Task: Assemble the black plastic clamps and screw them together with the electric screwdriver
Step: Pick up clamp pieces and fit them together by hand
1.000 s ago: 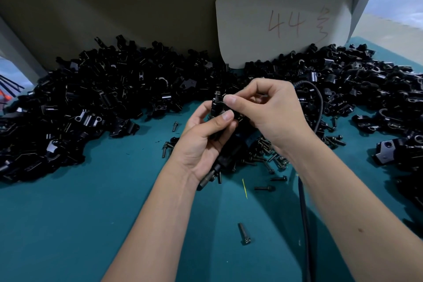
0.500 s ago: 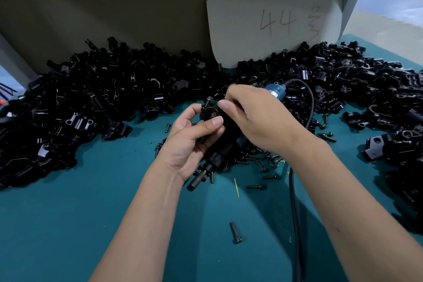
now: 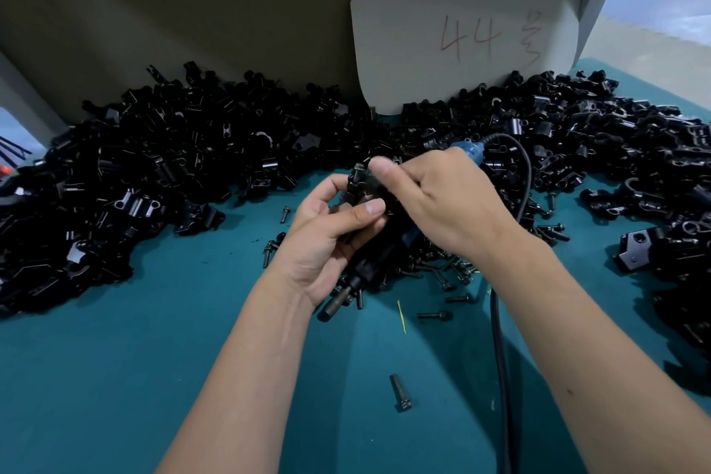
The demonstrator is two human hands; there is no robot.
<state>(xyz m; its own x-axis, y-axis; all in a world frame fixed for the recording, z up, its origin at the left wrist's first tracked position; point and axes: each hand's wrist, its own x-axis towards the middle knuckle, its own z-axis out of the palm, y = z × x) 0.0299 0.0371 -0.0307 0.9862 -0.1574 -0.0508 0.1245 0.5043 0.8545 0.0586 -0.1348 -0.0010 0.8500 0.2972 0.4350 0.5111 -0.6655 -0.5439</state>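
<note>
A teal table [image 3: 115, 377] is spread with a wide heap of black clamp parts [image 3: 161, 173] along a beige back panel [image 3: 173, 11]; a pale card [image 3: 465, 31] marked "44" in red is propped against the panel. Loose screws [image 3: 434, 315] are scattered near the middle. The electric screwdriver [image 3: 369, 265] is lain slanted beneath both hands, its tip pointed toward the viewer, its black cable [image 3: 500, 358] run down the right. A black clamp [image 3: 359, 189] is held above it, between the hands. The left hand [image 3: 327, 242] is curled around the clamp from below, thumb pressed across. The right hand [image 3: 442, 200] is reached in from the right, fingertips pinched at the clamp's top.
</note>
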